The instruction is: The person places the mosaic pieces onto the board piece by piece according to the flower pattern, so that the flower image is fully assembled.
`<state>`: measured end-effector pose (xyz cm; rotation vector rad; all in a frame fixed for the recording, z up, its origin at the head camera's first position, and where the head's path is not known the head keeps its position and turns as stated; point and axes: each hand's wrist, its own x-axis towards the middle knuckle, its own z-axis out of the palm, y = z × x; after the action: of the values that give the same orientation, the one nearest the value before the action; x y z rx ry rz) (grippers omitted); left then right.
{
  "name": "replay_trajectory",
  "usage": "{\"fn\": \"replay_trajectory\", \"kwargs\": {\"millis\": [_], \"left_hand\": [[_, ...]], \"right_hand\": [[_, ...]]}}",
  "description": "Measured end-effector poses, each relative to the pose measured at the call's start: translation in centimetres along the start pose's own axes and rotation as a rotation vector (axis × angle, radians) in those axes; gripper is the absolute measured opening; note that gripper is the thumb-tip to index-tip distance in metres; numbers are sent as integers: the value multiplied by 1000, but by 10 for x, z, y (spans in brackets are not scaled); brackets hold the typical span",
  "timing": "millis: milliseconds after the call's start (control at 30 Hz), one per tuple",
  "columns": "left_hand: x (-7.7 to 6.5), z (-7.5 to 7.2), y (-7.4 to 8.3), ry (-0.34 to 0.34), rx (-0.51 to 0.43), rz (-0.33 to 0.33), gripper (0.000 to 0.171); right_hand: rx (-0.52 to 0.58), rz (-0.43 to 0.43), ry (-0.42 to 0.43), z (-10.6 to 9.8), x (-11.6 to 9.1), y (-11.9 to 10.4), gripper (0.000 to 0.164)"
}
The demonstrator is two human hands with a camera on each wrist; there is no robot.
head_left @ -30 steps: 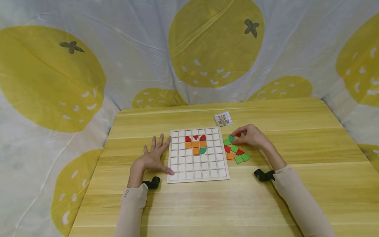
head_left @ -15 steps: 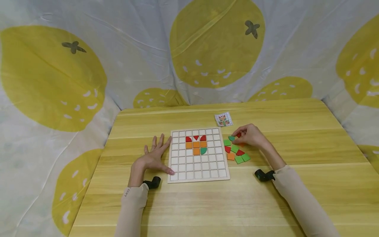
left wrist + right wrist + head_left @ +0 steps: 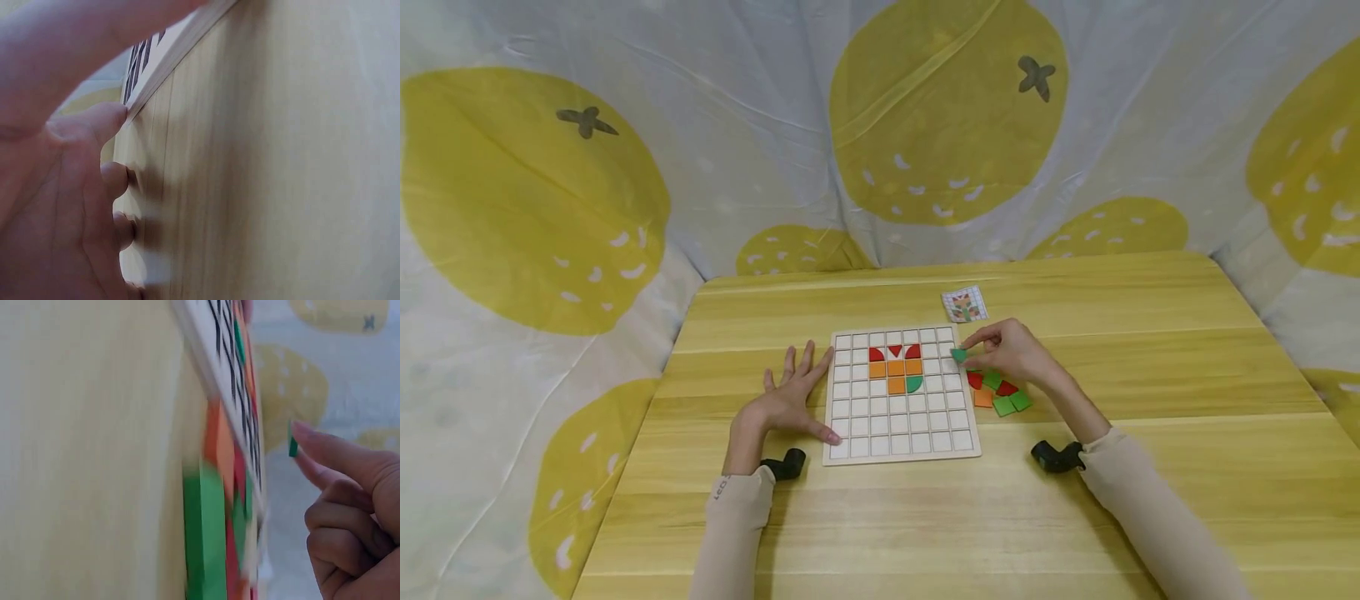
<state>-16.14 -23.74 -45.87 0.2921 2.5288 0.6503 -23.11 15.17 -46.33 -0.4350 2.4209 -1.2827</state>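
Note:
A pale wooden grid board point(image 3: 891, 424) lies on the table, with red, orange and green tiles set in its upper middle cells. My left hand point(image 3: 786, 402) is spread along the board's left side; its thumb rests on the lower left corner and the index fingertip touches the left edge. Between thumb and index finger my right hand point(image 3: 1011, 352) pinches a dark green tile point(image 3: 958, 355), raised over the board's right edge. In the right wrist view this green tile point(image 3: 292, 439) shows edge-on, clear of the board.
Loose green, red and orange tiles, among them an orange square point(image 3: 983, 398), lie right of the board, partly under the right hand. A small printed pattern card point(image 3: 965, 305) lies behind the board. A patterned cloth point(image 3: 760, 150) hangs beyond the table.
My right hand has lifted the dark green tile from the loose pile and moved left to the board's edge. The left hand has stayed in place.

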Motion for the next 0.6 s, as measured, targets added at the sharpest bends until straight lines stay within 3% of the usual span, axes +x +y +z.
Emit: {"fn": "replay_trajectory", "kwargs": {"millis": [200, 367, 600], "left_hand": [[1, 0, -1, 3, 0, 9, 144], [2, 0, -1, 1, -3, 2, 144], [1, 1, -1, 3, -9, -4, 144]], "right_hand": [[32, -46, -71, 48, 7, -34, 23], [8, -94, -94, 82, 20, -48, 18], [-93, -111, -64, 102, 32, -60, 17]]}}
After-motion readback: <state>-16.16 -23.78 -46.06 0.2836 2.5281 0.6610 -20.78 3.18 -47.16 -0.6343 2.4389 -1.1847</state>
